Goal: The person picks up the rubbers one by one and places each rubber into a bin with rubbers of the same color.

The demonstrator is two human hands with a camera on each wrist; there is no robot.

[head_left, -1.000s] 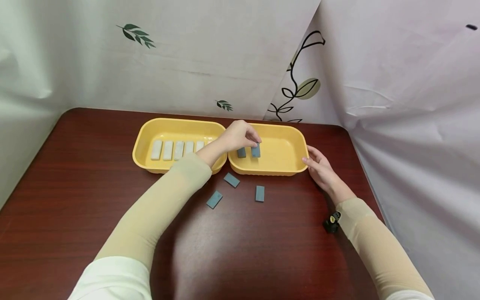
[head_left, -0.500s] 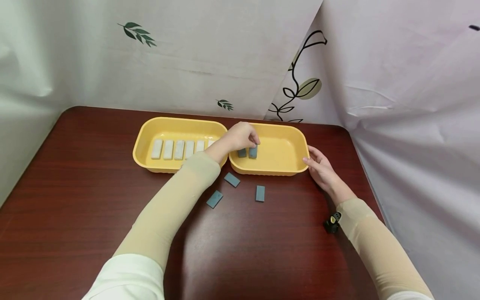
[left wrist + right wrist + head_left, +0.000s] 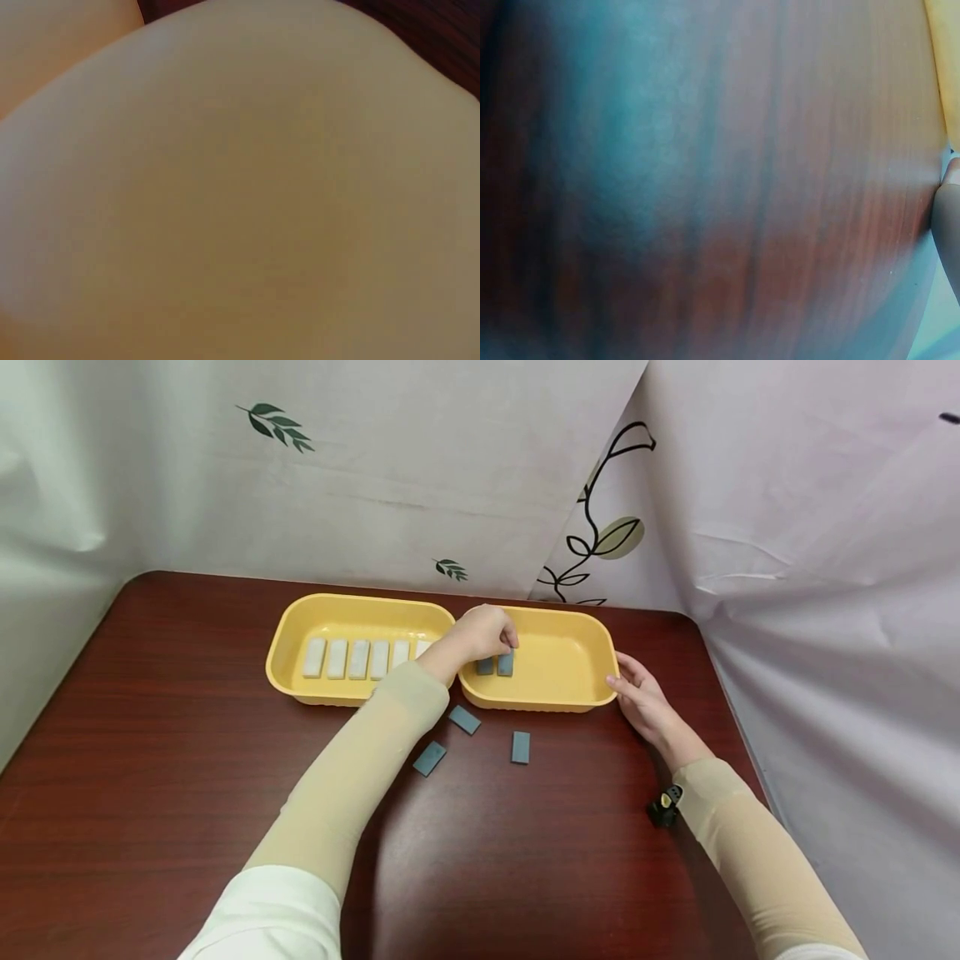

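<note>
- The left hand (image 3: 483, 631) reaches into the right tray (image 3: 570, 672), its thumb and fingertips pinched on the upper end of a blue-grey block (image 3: 506, 665); the left wrist view, filled by a pale blur, shows nothing of the grip.
- That block is inside the right tray, just beside a second blue-grey block (image 3: 485, 667) — a sideways drag of the fingers on letting go could skew one or knock both.
- The right hand (image 3: 641, 697) grips the same tray's right end; a tug there could slide the tray and spoil the spacing.
- The left sleeve (image 3: 356, 781) passes close to the left tray (image 3: 360, 620), where white blocks (image 3: 358, 659) lie in a row, the last partly hidden by the wrist; a low cuff could catch the rim.
- Nearer the person, three loose blocks (image 3: 521, 747) lie apart on the counter (image 3: 577, 843) — the two by the sleeve might be brushed askew if the arm drew back low.
</note>
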